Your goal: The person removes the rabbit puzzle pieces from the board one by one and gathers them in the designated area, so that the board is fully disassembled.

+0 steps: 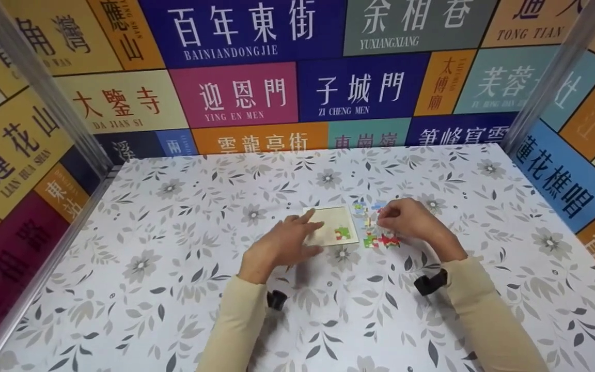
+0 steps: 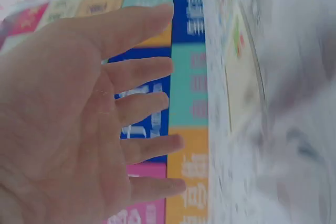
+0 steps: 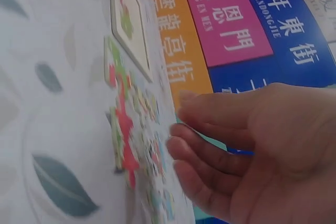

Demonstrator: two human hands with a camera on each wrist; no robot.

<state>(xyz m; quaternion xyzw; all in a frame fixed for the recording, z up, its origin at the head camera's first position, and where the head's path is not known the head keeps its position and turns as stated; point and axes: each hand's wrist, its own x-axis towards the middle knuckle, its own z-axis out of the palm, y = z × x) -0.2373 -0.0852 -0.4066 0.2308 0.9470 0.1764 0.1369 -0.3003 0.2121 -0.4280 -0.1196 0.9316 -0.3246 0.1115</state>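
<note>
A shallow, pale jigsaw puzzle tray (image 1: pixel 332 219) lies mid-table, with a green and red puzzle piece (image 1: pixel 342 233) in its near right corner. My left hand (image 1: pixel 282 240) is spread over the tray's left side, and the left wrist view shows nothing in its palm (image 2: pixel 68 124). Just right of the tray lie several colourful loose puzzle pieces (image 1: pixel 371 241). Above them is my right hand (image 1: pixel 411 219), its fingers loosely bent. In the right wrist view a gap shows between thumb and fingertips (image 3: pixel 181 142), close beside the loose pieces (image 3: pixel 126 124).
A white tablecloth (image 1: pixel 184 232) with grey leaves and flowers covers the table. Behind it stands a wall (image 1: pixel 235 93) of coloured panels with Chinese lettering. Clear upright edges (image 1: pixel 556 72) rise at the back corners. Dark straps (image 1: pixel 432 282) sit at both wrists.
</note>
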